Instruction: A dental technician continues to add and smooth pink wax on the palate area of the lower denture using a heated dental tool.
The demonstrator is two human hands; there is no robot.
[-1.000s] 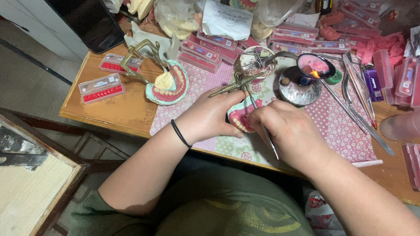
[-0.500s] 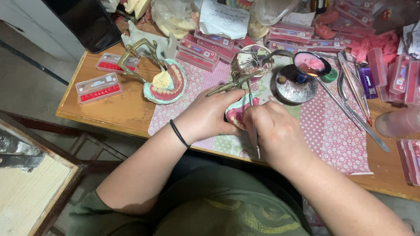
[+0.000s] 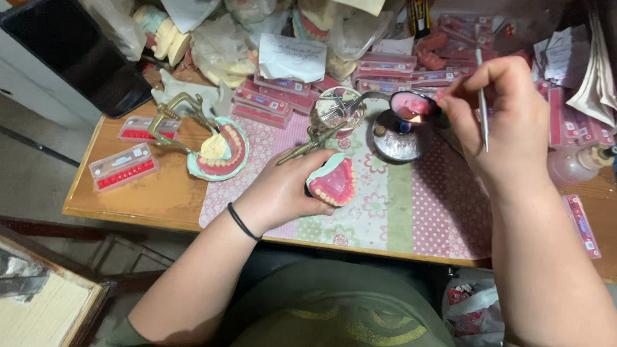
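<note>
Our left hand point(image 3: 283, 190) clamps the pink denture point(image 3: 334, 183) near the counter point(image 3: 148, 198) edge; our right hand point(image 3: 502, 116) pinches a metal tool point(image 3: 483, 98) by the far burner point(image 3: 402, 125).

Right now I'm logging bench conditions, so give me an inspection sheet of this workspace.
Surface: wooden table partly covered by a patterned floral and dotted mat.
Job's things: pink denture model with teeth, a thin metal tool, and a small lit burner with a flame.
Clutter: second denture model on a brass articulator, flat red tooth cards, plastic bags, folded paper, a clear bottle.
Grippers: left hand holds the denture model on the mat; right hand holds the metal tool raised near the burner.
Cables: nothing seen.
Surroundings: dark flat slab leaning at the table's far-left corner; wooden furniture lower left.
</note>
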